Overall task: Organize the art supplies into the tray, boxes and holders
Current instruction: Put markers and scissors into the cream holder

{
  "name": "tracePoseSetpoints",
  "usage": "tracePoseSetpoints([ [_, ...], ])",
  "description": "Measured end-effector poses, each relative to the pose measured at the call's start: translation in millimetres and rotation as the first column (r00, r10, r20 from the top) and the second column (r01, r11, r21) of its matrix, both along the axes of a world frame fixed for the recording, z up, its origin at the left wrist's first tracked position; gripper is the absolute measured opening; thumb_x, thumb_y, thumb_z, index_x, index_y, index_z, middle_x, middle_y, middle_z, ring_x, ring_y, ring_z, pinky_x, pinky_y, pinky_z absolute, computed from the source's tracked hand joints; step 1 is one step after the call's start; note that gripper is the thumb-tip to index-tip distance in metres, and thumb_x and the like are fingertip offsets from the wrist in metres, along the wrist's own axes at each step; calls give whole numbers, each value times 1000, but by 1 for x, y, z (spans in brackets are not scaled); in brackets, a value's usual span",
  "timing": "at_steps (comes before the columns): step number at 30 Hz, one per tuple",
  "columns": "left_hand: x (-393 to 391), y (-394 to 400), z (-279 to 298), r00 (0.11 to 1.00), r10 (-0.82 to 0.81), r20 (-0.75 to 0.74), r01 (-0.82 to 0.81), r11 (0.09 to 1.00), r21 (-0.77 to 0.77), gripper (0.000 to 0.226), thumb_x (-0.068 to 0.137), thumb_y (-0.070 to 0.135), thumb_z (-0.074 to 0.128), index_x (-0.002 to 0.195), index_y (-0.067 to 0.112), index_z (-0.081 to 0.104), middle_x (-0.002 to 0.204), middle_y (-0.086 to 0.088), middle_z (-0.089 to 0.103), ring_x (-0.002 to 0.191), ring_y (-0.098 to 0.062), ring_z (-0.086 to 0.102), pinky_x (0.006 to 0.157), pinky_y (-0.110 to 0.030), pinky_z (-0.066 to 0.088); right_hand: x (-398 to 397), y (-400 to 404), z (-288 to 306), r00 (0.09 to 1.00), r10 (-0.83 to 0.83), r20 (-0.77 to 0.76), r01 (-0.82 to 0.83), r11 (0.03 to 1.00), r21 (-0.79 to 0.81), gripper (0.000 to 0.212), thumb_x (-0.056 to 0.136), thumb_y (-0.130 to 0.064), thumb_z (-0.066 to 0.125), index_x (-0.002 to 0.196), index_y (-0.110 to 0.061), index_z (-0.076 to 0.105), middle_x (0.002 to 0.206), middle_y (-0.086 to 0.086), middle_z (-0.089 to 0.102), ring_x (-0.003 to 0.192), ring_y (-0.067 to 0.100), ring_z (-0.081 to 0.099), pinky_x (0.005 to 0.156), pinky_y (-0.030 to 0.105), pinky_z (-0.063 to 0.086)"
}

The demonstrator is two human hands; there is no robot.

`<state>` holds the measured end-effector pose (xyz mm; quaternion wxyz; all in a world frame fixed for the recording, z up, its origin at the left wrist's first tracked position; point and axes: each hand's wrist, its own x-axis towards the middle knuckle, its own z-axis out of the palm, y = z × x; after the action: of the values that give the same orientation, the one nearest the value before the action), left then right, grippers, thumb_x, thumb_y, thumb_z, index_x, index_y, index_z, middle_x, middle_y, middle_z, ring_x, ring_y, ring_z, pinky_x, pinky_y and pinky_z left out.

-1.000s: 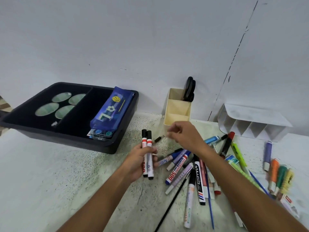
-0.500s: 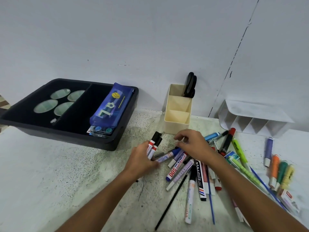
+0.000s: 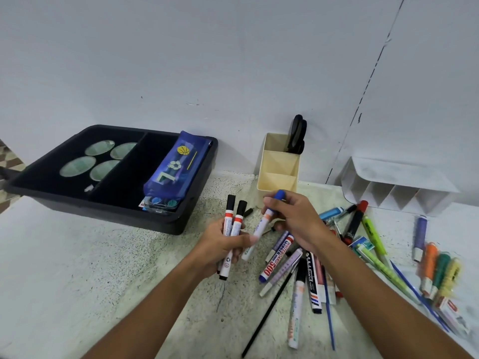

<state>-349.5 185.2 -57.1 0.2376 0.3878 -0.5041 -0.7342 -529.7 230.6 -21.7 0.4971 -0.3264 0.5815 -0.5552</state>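
My left hand grips two black-capped markers with red bands, held upright above the counter. My right hand pinches a blue-capped white marker by its upper part, its lower end close to my left thumb. Below and to the right lies a heap of markers and pens, among them a blue "500" whiteboard marker. A cream holder with black scissors stands behind my hands. A black tray with a blue pencil pouch sits at the left.
Several round mirrors lie in the tray's left compartment. A white divided organizer lies on its side at the back right. Highlighters and a purple marker lie at the right. The wall runs close behind everything.
My right hand has lifted a blue-capped marker out of the heap and brought it toward my left hand. My left hand has raised its two markers back upright.
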Motion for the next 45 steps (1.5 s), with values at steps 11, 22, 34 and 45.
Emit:
tracePoseSetpoints([
  [11, -18, 12, -1, 957, 45, -286, 53, 943, 328, 44, 76, -1, 65, 117, 6, 53, 110, -26, 65, 94, -40, 64, 75, -48, 59, -8, 5, 5, 992, 66, -104, -56, 994, 93, 29, 80, -16, 76, 107, -10, 67, 67, 1, 67, 54, 12, 58, 47, 21, 42],
  [22, -25, 21, 6, 971, -119, -208, 162, 967, 199, 37, 77, -3, 65, 113, 3, 58, 93, -16, 70, 82, -33, 71, 70, -38, 59, -5, 3, 5, 929, 97, -358, -73, 994, 79, 40, 72, -17, 83, 109, -17, 68, 74, 10, 70, 54, 15, 60, 47, 22, 48],
  [34, -10, 8, -1, 991, -19, -136, 57, 956, 287, 40, 82, -9, 60, 121, -7, 52, 109, -24, 69, 88, -34, 71, 69, -44, 60, -48, 31, -11, 694, 158, -702, -42, 983, 179, 9, 87, -10, 69, 89, -18, 69, 76, -3, 65, 75, 13, 64, 65, 24, 47],
  [45, -16, 11, -6, 997, -38, -67, 53, 971, 231, 32, 86, -10, 59, 117, -5, 55, 107, -24, 70, 89, -34, 71, 72, -43, 60, -38, 34, -27, 259, 355, -898, 141, 906, 398, 77, 64, -68, 73, 125, -23, 62, 125, 4, 46, 122, 23, 34, 99, 39, 37],
])
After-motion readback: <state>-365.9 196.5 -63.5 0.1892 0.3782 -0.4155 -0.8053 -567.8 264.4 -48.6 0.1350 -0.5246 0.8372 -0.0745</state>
